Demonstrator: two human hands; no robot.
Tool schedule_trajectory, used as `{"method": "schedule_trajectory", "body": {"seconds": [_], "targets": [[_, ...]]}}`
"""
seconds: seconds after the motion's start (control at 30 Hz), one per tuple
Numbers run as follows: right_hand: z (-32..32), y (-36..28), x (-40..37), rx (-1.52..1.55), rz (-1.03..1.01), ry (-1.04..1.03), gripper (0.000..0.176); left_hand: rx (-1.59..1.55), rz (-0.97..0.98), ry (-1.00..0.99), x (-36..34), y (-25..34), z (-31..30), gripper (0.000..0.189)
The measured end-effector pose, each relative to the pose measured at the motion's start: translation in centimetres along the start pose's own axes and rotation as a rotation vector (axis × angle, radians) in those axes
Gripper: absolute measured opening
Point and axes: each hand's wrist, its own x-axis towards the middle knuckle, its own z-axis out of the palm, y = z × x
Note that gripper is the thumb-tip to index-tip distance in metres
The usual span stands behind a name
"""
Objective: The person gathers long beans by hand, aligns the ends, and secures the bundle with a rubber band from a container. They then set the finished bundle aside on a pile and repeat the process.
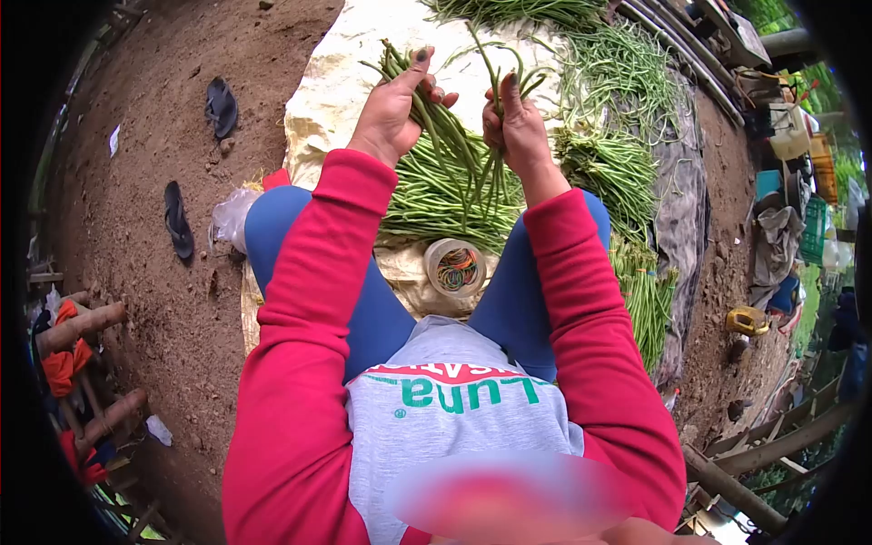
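Note:
In my left hand (392,113) is a bunch of long green string beans (436,132), gripped near its top and hanging down at a slant. My right hand (520,132), thumb up, pinches a few more string beans (491,177); some curl above the fingers. The lower ends of both bunches hang close together. Beneath them a large pile of string beans (422,195) lies on a pale sheet (318,100) between my knees. A round plastic tub (454,289) of coloured rubber bands stands nearer to me, touched by neither hand.
More bean piles (613,182) lie to the right, beside a dark cloth (679,209). Two black flip-flops (177,221) rest on bare soil at left. A clear plastic bag (233,218) is by my left knee. Crates (815,229) and a yellow container (747,320) stand far right.

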Motion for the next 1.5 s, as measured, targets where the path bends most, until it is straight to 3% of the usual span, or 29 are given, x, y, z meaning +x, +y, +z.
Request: {"method": "schedule_trajectory", "body": {"seconds": [0.07, 0.17, 0.23, 0.33, 0.43, 0.57, 0.73, 0.87, 0.97, 1.07, 1.17, 1.3, 1.37, 1.43, 1.5], "targets": [[0.8, -0.1, -0.6, -0.167, -0.031, -0.075, 0.039, 0.048, -0.016, -0.012, 0.2, 0.0, 0.0, 0.047], [1.6, 0.3, -0.6, -0.326, -0.065, -0.055, 0.031, 0.078, -0.002, -0.114, 0.3, 0.5, 0.2, 0.053], [1.8, 0.4, -0.8, -0.339, -0.064, -0.096, 0.030, 0.090, -0.045, -0.107, 0.0, 0.8, 0.0, 0.051], [1.2, 0.3, -0.6, -0.211, -0.114, -0.082, 0.032, 0.191, -0.019, 0.107, 0.0, 0.0, 0.5, 0.031], [1.1, 0.4, -0.3, -0.177, -0.108, 0.022, 0.033, 0.302, -0.081, 0.053, -0.7, -0.7, 0.3, 0.033], [1.6, 1.4, -0.2, -0.220, -0.168, -0.038, 0.027, 0.420, -0.003, 0.056, -1.3, -3.4, 0.8, 0.020], [2.1, 1.2, -0.4, -0.297, -0.193, -0.044, 0.025, 0.325, 0.039, 0.156, -0.7, -3.4, 0.8, 0.021], [1.8, 1.0, -0.6, -0.349, -0.190, -0.059, 0.026, 0.328, -0.017, 0.112, -0.6, -2.5, 0.6, 0.020], [1.4, 1.0, -0.8, -0.378, -0.165, -0.117, 0.030, 0.326, 0.061, 0.201, -0.1, -2.1, 0.2, 0.018], [1.6, 1.0, -1.1, -0.354, -0.046, -0.213, 0.031, 0.209, 0.026, 0.067, 0.5, -0.1, -0.6, 0.027], [1.7, 1.0, -1.1, -0.322, -0.016, -0.248, 0.032, 0.177, -0.032, 0.130, 0.1, 0.3, -0.1, 0.028], [1.0, 1.7, -0.3, -0.309, -0.065, -0.152, 0.037, 0.285, -0.021, 0.076, 0.0, 0.3, -0.9, 0.028], [0.8, 1.6, -0.1, -0.344, -0.126, -0.162, 0.037, 0.350, -0.096, 0.075, -0.7, 0.5, -0.5, 0.029], [1.2, 0.9, -0.5, -0.501, -0.147, -0.174, 0.036, 0.405, -0.240, 0.002, -1.2, 0.3, -0.1, 0.018], [1.4, 0.7, -0.8, -0.405, -0.150, -0.275, 0.037, 0.466, -0.232, 0.037, -1.4, -0.4, 0.3, 0.017]]}}
